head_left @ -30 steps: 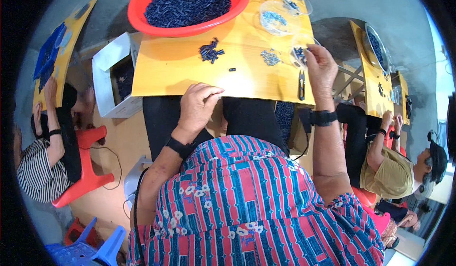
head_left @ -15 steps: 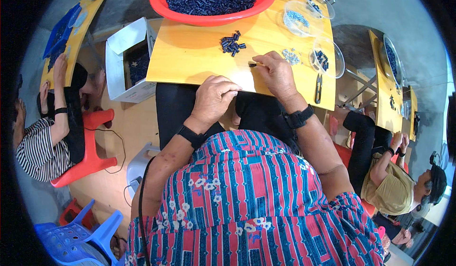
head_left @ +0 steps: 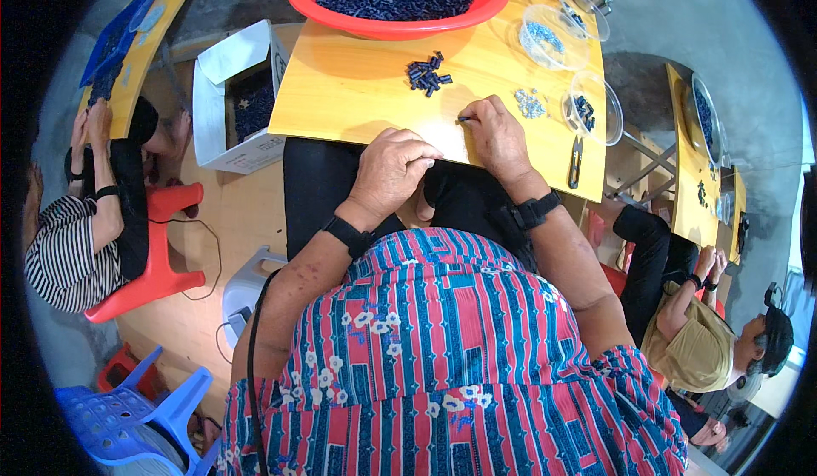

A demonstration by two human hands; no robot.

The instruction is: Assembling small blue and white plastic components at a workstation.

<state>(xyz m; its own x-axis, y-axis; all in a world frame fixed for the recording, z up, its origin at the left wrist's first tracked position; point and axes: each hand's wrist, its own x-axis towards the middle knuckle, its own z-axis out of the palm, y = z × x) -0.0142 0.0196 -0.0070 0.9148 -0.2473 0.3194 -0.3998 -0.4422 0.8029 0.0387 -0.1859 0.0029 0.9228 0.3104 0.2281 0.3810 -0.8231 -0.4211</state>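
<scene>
My right hand is closed over the table near its front edge. Between its thumb and fingertips it pinches a small dark tube-shaped piece. To the left, my left hand rests at the table's front edge, thumb and fingers pressed together; whatever they hold is hidden. Beyond the hands lies a small pile of dark pieces. Tiny silvery pieces are scattered to the right of my right hand. Beside them stands a clear tub with more dark pieces, and dark-handled thread snips lie in front of it.
A red basin full of dark pieces stands at the table's far side. Clear tubs sit at the back right. An open white box is on the floor at left. Other people work at yellow tables on both sides.
The view has shifted slightly. My right hand, still pinching the piece, has come a little nearer the front edge. At far left, another person's hands have come together at their table's edge.
</scene>
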